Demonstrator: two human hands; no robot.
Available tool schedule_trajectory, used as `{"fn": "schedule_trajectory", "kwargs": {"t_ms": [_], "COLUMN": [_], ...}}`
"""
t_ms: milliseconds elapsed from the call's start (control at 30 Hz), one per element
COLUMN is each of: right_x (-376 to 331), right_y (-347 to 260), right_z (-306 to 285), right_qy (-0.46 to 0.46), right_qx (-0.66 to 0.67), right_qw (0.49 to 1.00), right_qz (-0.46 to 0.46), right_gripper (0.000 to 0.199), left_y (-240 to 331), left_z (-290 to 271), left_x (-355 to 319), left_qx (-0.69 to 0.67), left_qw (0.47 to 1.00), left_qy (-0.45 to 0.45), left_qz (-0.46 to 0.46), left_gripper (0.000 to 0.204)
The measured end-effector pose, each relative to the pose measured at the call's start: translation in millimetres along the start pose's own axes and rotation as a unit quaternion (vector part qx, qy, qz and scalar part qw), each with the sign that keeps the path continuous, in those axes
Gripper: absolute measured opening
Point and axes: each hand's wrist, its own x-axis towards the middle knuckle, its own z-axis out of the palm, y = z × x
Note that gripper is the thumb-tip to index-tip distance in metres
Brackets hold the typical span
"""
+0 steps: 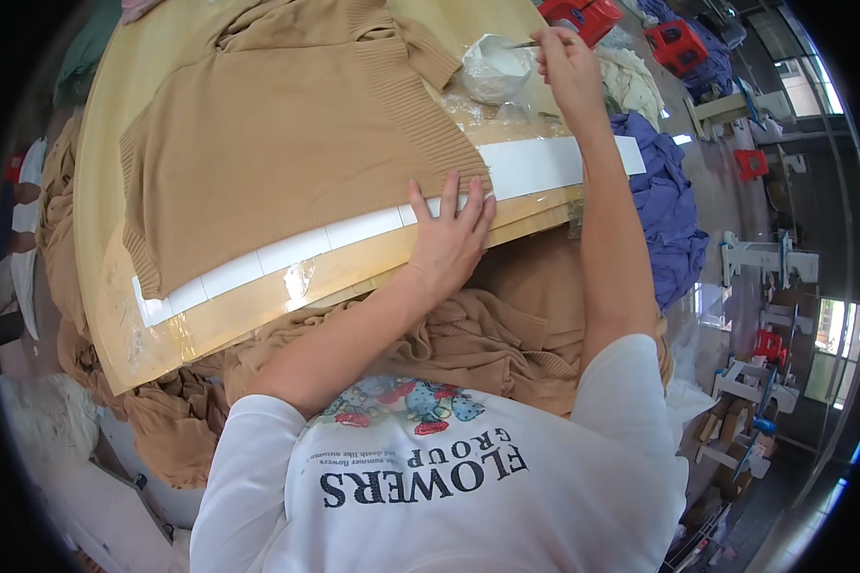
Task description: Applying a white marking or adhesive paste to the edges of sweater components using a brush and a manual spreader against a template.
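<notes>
A tan knit sweater [277, 143] with ribbed edges lies flat on a table. My left hand [451, 234] rests with spread fingers on its ribbed corner. Under the sweater's near edge runs a long white strip [545, 167] with marked lines, which reaches out past the garment to the right. My right hand [569, 72] is raised at the far right, pinching a thin stick-like handle [524, 44]. The handle's other end dips into a white-coated bowl [497, 84] with white contents. What sits on that end is hidden in the bowl.
The pale wooden tabletop [102, 205] has clear tape along its near edge. Piled tan knits [478, 325] lie between the table and my body. Purple cloth [664, 210] is heaped off the right end. Red stools [677, 46] and sewing machines [769, 258] stand further right.
</notes>
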Motion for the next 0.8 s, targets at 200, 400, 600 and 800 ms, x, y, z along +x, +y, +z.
{"fn": "schedule_trajectory", "kwargs": {"t_ms": [200, 400, 600, 800], "right_x": [27.0, 12.5, -17.6, -109.4], "right_y": [34.2, -2.5, -11.4, -26.1], "right_z": [-8.5, 7.9, 0.0, 2.3], "right_qy": [-0.138, -0.031, 0.118, 0.058], "right_qx": [-0.073, -0.039, 0.178, 0.219], "right_qw": [0.988, 0.999, 0.976, 0.974], "right_qz": [-0.01, 0.012, 0.044, 0.02], "right_gripper": [0.018, 0.022, 0.023, 0.015], "left_y": [3.7, -8.4, -3.8, -5.5], "left_z": [6.7, 8.2, 6.3, 5.8], "left_x": [4.5, 4.2, 2.2, -0.8], "left_qx": [-0.015, 0.006, -0.004, 0.002], "left_qw": [1.0, 1.0, 1.0, 1.0], "left_qy": [0.012, 0.005, -0.014, -0.014], "left_qz": [-0.003, -0.007, -0.004, -0.014], "left_gripper": [0.067, 0.069, 0.07, 0.069]}}
